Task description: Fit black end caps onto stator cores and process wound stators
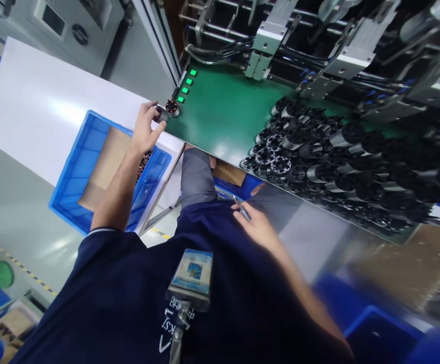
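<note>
At the left edge of the green work surface, my left hand has its thumb and fingers closed round a dark cylindrical motor part. Right beside it stands a motor part with copper windings. My right hand is low in front of my body, below the front edge of the surface. It grips a slim, pointed tool with a grey handle; its exact kind is too small to make out.
Many black and silver motor parts are piled on the right of the green surface. Machine clamps hang over its back. Green-lit buttons line its left side. A blue crate with cardboard lies left, beside a white table.
</note>
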`<state>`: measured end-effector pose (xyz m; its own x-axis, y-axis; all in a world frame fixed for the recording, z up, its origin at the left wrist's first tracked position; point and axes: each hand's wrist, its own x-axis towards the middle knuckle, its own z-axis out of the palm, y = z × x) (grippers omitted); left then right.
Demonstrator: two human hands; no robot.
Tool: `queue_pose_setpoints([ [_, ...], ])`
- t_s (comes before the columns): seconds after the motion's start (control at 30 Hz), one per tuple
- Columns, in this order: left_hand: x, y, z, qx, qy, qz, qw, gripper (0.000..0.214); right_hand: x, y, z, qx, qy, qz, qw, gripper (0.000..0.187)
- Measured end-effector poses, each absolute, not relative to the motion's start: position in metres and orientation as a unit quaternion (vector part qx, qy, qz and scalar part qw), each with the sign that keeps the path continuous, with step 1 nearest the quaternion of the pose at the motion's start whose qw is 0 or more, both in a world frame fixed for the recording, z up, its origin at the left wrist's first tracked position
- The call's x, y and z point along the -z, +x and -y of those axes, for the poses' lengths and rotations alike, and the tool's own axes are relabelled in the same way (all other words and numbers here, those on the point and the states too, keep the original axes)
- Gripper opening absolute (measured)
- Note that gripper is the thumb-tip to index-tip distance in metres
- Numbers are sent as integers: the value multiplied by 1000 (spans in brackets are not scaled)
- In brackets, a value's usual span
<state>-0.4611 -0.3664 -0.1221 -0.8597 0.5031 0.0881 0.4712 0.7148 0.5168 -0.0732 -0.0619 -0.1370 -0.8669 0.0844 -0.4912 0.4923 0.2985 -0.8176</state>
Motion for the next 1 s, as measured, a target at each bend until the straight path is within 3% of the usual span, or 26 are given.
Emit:
queue_pose_setpoints([
  [0.1,103,-414,344,-480,265,-836,-9,67,124,-80,64,592,177,-775,133,34],
  [0.2,67,-352,312,-577,283,-766,9,58,101,-88,72,611,184,-767,68,42],
  [0.33,8,-282,272,-579,353,-735,-11,50,61,-102,85,634,193,-738,-127,46],
  [0.4,-12,-263,259,-539,406,-737,-38,36,41,-111,87,635,162,-716,-240,38],
  [0.47,-20,-253,252,-518,433,-735,-55,28,26,-118,85,630,122,-712,-285,28],
  [0.63,-12,-248,247,-490,466,-730,-96,42,15,-125,78,641,66,-713,-275,14],
  [0.77,-12,-246,250,-407,495,-755,-139,35,11,-124,75,691,56,-671,-264,11],
  [0.93,-9,-253,257,-325,490,-795,-147,19,-7,-124,57,773,117,-623,9,35],
  [1.0,-2,-257,258,-360,462,-801,-126,21,-9,-125,50,827,111,-546,81,39],
])
